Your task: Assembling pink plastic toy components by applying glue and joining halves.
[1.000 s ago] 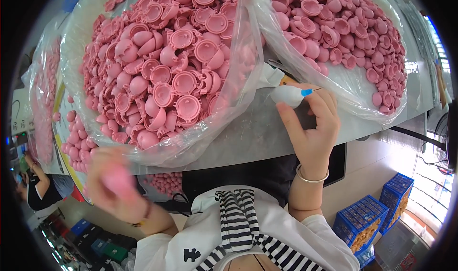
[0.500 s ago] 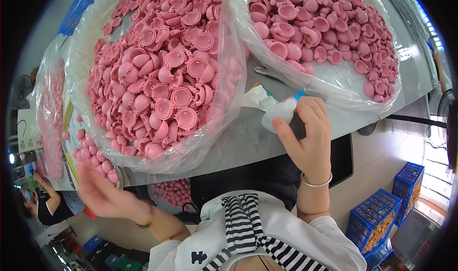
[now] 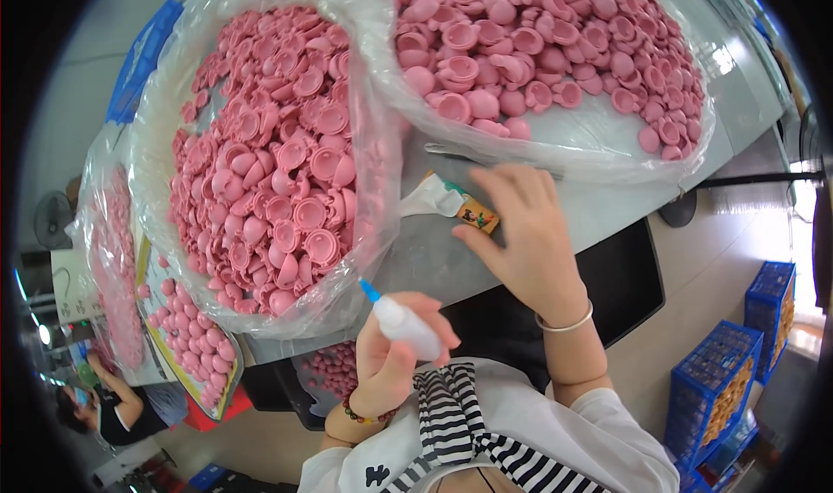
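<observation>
A white squeeze bottle [image 3: 406,326] with a blue nozzle lies in the grip of my left hand [image 3: 382,367], in front of my chest. Its nozzle points up and to the left. My right hand [image 3: 529,241] is over the table with fingers apart and nothing between them. Close by its thumb and fingertips is a small orange and green tissue pack [image 3: 475,214], with a white tissue [image 3: 432,200] sticking out to the left; I cannot tell whether the fingers touch it. Behind, a grey metal tool [image 3: 451,152], perhaps tweezers, lies partly under clear plastic.
Pink half-shell plastic parts [image 3: 286,159] fill a large clear bag at left, and similar parts [image 3: 538,42] fill another at far right. Pink balls [image 3: 195,337] sit on a yellow-edged tray at lower left. Blue crates [image 3: 707,389] stand on the floor at right; a co-worker [image 3: 121,398] is far left.
The squeeze bottle has passed from my right hand to my left. My left hand has come in from the pink balls toward my chest. My right hand has opened near the tissue pack.
</observation>
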A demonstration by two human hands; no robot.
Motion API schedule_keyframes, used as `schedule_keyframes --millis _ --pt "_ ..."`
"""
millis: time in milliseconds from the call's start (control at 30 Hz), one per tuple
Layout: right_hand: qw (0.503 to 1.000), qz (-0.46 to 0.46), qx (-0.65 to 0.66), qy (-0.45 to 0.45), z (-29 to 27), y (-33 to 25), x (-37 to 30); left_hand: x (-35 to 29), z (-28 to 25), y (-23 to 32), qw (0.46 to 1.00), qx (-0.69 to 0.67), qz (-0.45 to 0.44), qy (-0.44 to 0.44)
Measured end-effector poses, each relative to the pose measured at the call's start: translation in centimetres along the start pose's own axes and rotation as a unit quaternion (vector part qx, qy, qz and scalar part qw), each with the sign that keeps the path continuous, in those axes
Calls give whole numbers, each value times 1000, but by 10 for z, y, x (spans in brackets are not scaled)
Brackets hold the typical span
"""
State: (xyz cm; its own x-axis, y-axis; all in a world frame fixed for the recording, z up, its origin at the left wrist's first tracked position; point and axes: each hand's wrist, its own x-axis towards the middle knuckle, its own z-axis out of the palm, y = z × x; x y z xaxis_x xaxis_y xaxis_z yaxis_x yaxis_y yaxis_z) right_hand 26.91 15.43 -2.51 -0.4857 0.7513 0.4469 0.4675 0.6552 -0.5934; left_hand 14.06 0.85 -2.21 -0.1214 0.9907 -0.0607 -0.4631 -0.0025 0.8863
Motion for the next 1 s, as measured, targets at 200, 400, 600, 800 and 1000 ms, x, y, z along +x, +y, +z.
schedule_keyframes --millis 200,400,600,800,1000 --pt "986 89 -125 -69 -25 6 -14 1 20 -9 997 42 -10 -70" --pt "979 172 -103 40 -87 30 -78 39 66 -50 946 108 -44 -303" --pt "819 481 184 253 -98 141 -203 86 114 -142 891 252 -78 -370" --pt "738 550 325 217 -45 164 -226 117 93 -246 861 393 -9 -323" --pt "728 514 356 281 -25 180 -220 121 90 -247 853 422 -14 -307"
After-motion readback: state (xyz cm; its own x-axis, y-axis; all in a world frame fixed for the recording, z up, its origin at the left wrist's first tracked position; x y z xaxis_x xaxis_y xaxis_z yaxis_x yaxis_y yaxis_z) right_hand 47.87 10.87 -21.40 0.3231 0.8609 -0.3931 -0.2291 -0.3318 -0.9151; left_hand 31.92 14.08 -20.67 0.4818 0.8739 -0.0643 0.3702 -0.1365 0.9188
